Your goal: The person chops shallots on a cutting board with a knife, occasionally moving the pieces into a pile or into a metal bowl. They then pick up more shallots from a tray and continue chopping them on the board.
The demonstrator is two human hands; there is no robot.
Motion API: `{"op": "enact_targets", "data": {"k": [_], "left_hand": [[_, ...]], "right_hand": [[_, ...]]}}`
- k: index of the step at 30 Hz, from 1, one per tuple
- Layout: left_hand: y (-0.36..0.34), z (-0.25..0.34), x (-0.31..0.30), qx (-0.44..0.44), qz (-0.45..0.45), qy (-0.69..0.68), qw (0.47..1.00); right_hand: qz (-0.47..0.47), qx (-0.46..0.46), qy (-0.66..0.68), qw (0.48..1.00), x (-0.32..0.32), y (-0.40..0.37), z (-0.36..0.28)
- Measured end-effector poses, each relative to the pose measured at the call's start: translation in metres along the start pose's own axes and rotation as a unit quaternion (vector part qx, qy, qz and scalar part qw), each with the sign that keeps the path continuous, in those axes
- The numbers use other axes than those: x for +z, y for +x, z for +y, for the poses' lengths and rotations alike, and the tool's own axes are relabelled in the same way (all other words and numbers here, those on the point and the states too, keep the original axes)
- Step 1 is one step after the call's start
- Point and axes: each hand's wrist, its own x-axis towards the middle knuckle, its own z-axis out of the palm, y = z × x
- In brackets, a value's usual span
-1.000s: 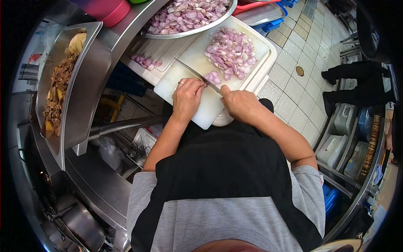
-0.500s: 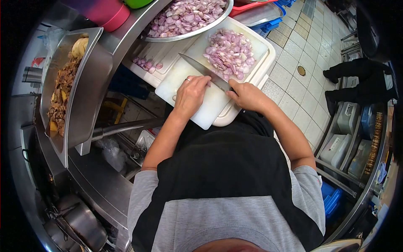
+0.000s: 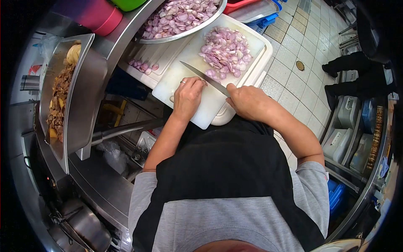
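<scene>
My right hand (image 3: pixel 252 102) is wrapped round the handle of a kitchen knife (image 3: pixel 207 78). Its long blade slants across the white cutting board (image 3: pixel 202 116), with the tip pointing to the far left. Just on the near side of the blade, my left hand (image 3: pixel 187 97), wearing a ring, has its fingers curled down against the board. Whatever lies under those fingertips is hidden. Beyond the blade lies a heap of thinly sliced purple shallots (image 3: pixel 226 50). A small pale piece (image 3: pixel 171 98) shows beside my left hand.
A large metal bowl (image 3: pixel 220 12) of sliced shallots stands at the back. Several small shallots (image 3: pixel 144 66) lie left of the board. On the left is a deep metal pan (image 3: pixel 86 88) of brown cooked food. Another person's dark-clothed legs (image 3: pixel 352 75) are at right.
My right hand has shifted slightly towards me and its wrist has turned, so more of the back of the hand shows. My left hand stays curled on the board. The whole view has shifted slightly.
</scene>
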Motion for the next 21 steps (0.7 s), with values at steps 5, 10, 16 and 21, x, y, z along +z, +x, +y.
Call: {"op": "enact_targets", "data": {"k": [5, 10, 16, 21], "left_hand": [[-0.001, -0.001, 0.002, -0.008, 0.008, -0.004, 1.000], [-0.001, -0.003, 0.004, -0.010, 0.015, -0.013, 1.000], [-0.002, -0.006, 0.004, -0.007, 0.007, -0.003, 1.000], [-0.002, -0.005, 0.004, -0.007, 0.011, -0.007, 1.000]], "right_hand": [[0.002, 0.007, 0.028, 1.000, 0.023, 0.008, 0.003], [0.024, 0.013, 0.039, 0.999, 0.028, 0.027, 0.004], [-0.023, 0.013, 0.013, 1.000, -0.002, 0.007, -0.004], [0.011, 0.041, 0.042, 0.998, 0.033, 0.022, -0.002]]}}
